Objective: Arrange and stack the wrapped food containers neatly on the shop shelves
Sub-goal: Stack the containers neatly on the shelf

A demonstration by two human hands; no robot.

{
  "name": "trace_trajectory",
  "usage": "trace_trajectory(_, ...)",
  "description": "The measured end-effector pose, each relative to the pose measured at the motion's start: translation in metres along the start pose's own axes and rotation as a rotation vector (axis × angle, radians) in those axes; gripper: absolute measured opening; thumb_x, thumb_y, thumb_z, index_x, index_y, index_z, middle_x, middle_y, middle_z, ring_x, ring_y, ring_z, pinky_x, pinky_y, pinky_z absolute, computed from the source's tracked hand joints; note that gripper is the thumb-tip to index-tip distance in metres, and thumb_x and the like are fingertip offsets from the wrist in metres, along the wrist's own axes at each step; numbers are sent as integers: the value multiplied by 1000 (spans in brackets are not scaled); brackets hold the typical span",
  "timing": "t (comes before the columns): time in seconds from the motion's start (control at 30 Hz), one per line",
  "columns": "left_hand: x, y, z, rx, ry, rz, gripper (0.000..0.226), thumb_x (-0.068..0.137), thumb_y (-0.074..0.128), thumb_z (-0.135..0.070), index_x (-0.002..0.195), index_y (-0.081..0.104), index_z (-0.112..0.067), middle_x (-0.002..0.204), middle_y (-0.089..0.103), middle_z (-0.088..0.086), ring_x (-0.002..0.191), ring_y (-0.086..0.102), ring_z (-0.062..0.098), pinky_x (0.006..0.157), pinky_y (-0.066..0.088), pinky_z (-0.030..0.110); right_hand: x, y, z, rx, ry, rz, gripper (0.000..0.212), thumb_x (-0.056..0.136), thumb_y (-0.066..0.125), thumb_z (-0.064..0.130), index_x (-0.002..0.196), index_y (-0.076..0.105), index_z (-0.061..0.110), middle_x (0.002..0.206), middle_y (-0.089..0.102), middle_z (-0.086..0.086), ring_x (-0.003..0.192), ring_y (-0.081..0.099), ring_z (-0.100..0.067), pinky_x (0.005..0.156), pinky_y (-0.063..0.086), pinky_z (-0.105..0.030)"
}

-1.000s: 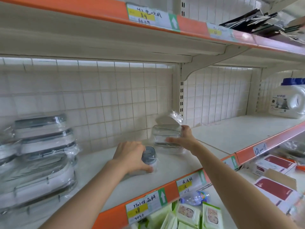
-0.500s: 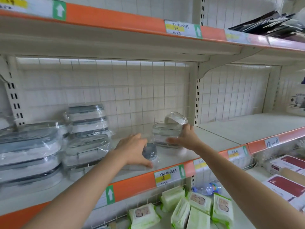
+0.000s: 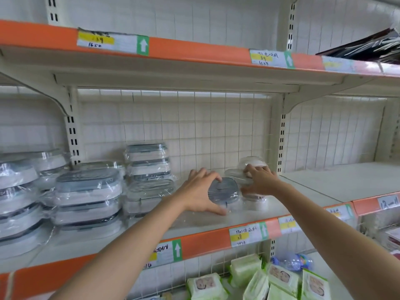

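On the middle shelf (image 3: 194, 221) my left hand (image 3: 200, 191) grips a small wrapped container with a grey lid (image 3: 224, 191), thumb in front and fingers over its far edge. Just to its right my right hand (image 3: 260, 180) holds a short stack of small clear wrapped containers (image 3: 252, 164), fingers curled round its front. To the left stand stacks of larger grey-lidded wrapped containers: one against the back grid (image 3: 148, 169), one in front (image 3: 87, 195), and one at the far left (image 3: 19, 191).
An upper shelf with an orange price strip (image 3: 194, 50) hangs close overhead. Dark packets (image 3: 363, 46) lie on it at the right. The right bay's shelf (image 3: 337, 182) adjoins this one. Below, green wet-wipe packs (image 3: 259, 280) and a plastic bottle (image 3: 292, 262) fill the lower shelf.
The view has swung left, showing more container stacks. My left hand has slid the grey-lidded container closer to the clear stack, which my right hand keeps holding.
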State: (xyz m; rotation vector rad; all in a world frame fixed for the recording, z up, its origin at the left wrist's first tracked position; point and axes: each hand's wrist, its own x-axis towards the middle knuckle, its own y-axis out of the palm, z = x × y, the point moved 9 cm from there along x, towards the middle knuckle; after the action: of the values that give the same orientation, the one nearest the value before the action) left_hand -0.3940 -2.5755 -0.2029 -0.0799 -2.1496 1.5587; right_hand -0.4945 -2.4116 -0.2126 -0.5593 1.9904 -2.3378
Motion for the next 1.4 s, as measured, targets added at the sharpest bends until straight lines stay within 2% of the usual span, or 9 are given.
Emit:
trace_trajectory(0.13, -8, -33, 1, -143, 17, -110, 79, 63, 81, -54, 129, 43, -36, 123, 35, -12, 118, 23, 8, 95, 29, 26, 2, -10, 6, -8, 45, -85, 60, 82, 57, 48, 132, 35, 25, 135, 44, -12, 127, 37, -31, 104, 27, -46)
trace_trajectory(0.3, -35, -103, 35, -101, -72, -201, 77, 64, 80, -54, 130, 45, -36, 129, 37, -10, 128, 23, 12, 104, 26, 30, 2, -30, 47, 295, 0, -203, 78, 72, 65, 63, 133, 36, 22, 128, 42, -9, 118, 42, -33, 92, 37, -40)
trace_trajectory(0.53, -105, -166, 115, 78, -304, -142, 72, 64, 77, -60, 126, 46, -39, 127, 40, -11, 122, 29, 10, 97, 31, 28, 2, -37, 141, 583, -202, -152, 81, 68, 71, 62, 130, 40, 20, 121, 40, -7, 109, 49, -29, 93, 46, -39)
trace_trajectory(0.77, -153, -198, 171, 105, -434, -91, 65, 64, 77, -60, 118, 46, -41, 136, 40, -7, 125, 33, 13, 105, 34, 37, 7, -52, 210, 616, -333, -225, 72, 69, 70, 62, 125, 44, 25, 119, 45, -3, 108, 37, -23, 93, 34, -35)
trace_trajectory(0.87, -156, -194, 179, 163, -426, -61, 74, 70, 73, -59, 135, 43, -40, 142, 30, -4, 135, 24, 16, 114, 24, 39, 9, -61, 230, 598, -343, -258, 74, 68, 70, 64, 128, 43, 28, 124, 46, -2, 116, 32, -25, 93, 33, -38)
trace_trajectory(0.93, -156, -198, 178, 209, -410, -96, 78, 70, 71, -61, 140, 42, -40, 130, 30, -5, 131, 22, 14, 113, 22, 35, 11, -66, 245, 589, -355, -259, 76, 68, 69, 64, 130, 42, 29, 128, 45, -2, 120, 30, -27, 96, 34, -41)
trace_trajectory(1.13, -161, -204, 163, 341, -293, -134, 83, 66, 69, -67, 139, 46, -34, 108, 40, -14, 108, 34, 5, 93, 34, 24, 27, -82, 304, 545, -426, -215, 73, 71, 68, 61, 130, 42, 26, 122, 48, -4, 117, 34, -23, 98, 38, -38)
trace_trajectory(1.23, -166, -205, 160, 380, -258, -140, 85, 66, 67, -70, 141, 44, -35, 106, 38, -16, 104, 33, 4, 93, 35, 23, 38, -86, 338, 545, -471, -172, 72, 71, 70, 60, 127, 43, 24, 117, 48, -3, 116, 34, -21, 98, 39, -37)
trace_trajectory(1.4, -183, -205, 157, 380, -207, -202, 88, 63, 61, -78, 140, 38, -43, 99, 32, -28, 98, 29, -7, 93, 40, 24, 65, -82, 389, 433, -542, -73, 75, 70, 69, 62, 129, 43, 23, 128, 50, -5, 122, 32, -23, 98, 35, -39)
